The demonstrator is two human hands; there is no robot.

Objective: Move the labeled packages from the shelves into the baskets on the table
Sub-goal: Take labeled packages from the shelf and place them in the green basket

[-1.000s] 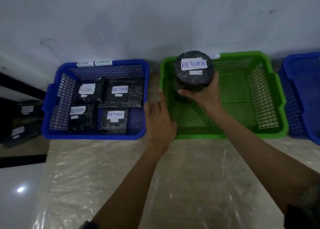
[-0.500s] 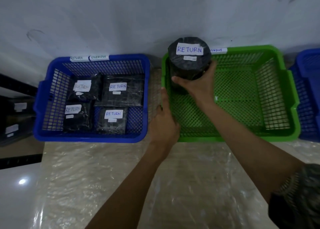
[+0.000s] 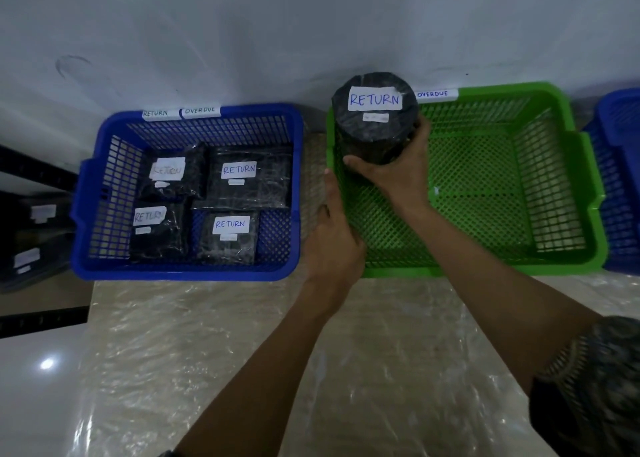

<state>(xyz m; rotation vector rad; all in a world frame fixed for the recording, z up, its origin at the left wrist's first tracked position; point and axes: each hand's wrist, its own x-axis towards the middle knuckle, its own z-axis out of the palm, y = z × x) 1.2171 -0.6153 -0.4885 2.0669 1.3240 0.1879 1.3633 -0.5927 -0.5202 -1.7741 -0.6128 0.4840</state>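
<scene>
4 pkgs (image 3: 239, 179) in blue basket (image 3: 183, 273), 9 o'clock. R grip (image 3: 398, 176) clasps round pkg (image 3: 374, 124) in green basket (image 3: 502, 266); L grip (image 3: 334, 248) flat, open. Shelf pkgs (image 3: 38, 235) pending, 8 o'clock.

Parcel-sorting room: labelled baskets (image 3: 187, 193), shelves (image 3: 31, 235)

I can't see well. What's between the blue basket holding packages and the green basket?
In the head view, the left hand lies in the gap between the blue basket and green basket, beside the green one's wall; beyond it, only plastic-covered table.
</scene>
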